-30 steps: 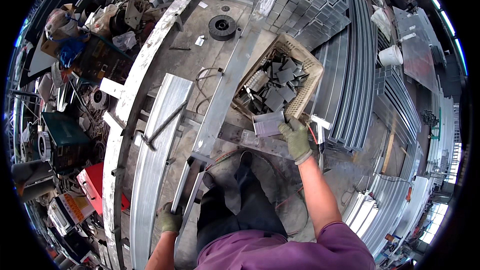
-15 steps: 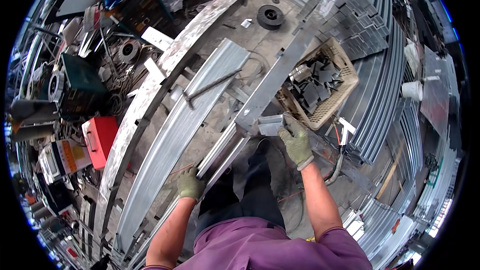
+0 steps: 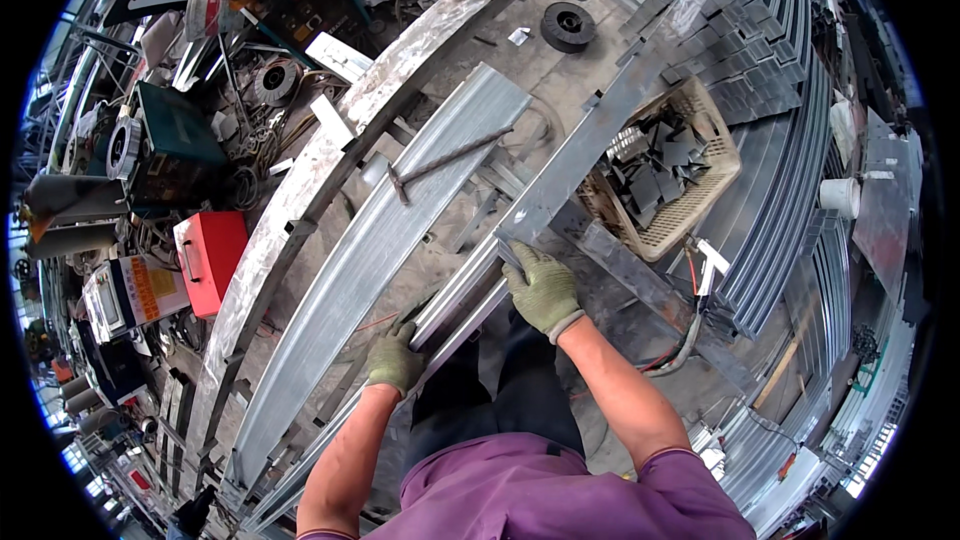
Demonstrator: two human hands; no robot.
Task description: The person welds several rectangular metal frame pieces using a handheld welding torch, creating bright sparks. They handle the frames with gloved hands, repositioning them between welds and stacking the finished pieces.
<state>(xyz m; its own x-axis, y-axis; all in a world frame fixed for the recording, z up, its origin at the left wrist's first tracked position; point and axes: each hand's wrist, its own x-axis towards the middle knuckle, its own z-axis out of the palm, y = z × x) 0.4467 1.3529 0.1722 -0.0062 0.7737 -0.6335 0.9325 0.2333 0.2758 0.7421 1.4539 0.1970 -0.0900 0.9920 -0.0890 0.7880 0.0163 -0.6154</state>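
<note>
A long galvanized metal channel [image 3: 462, 302] runs diagonally in front of my legs. My left hand [image 3: 397, 358], in a green work glove, is closed round its near part. At the channel's upper end, where it meets a flat steel bar [image 3: 568, 165], my right hand [image 3: 543, 288], gloved too, grips a short piece of metal channel [image 3: 508, 248]. Most of that piece is hidden under my fingers. Left of the channel lies a wide ribbed metal profile [image 3: 400, 200], with a T-shaped metal rod [image 3: 450, 162] resting on it.
A beige plastic crate [image 3: 722, 158] of metal offcuts stands right of the steel bar. Beyond it are stacked short tubes [image 3: 745, 55] and long metal profiles [image 3: 775, 210]. A curved steel beam [image 3: 290, 195], a red box [image 3: 215, 262] and a black spool [image 3: 568, 27] lie around.
My right hand has moved left with the short piece, from beside the crate to the long channel's upper end. My left hand stays on the channel.
</note>
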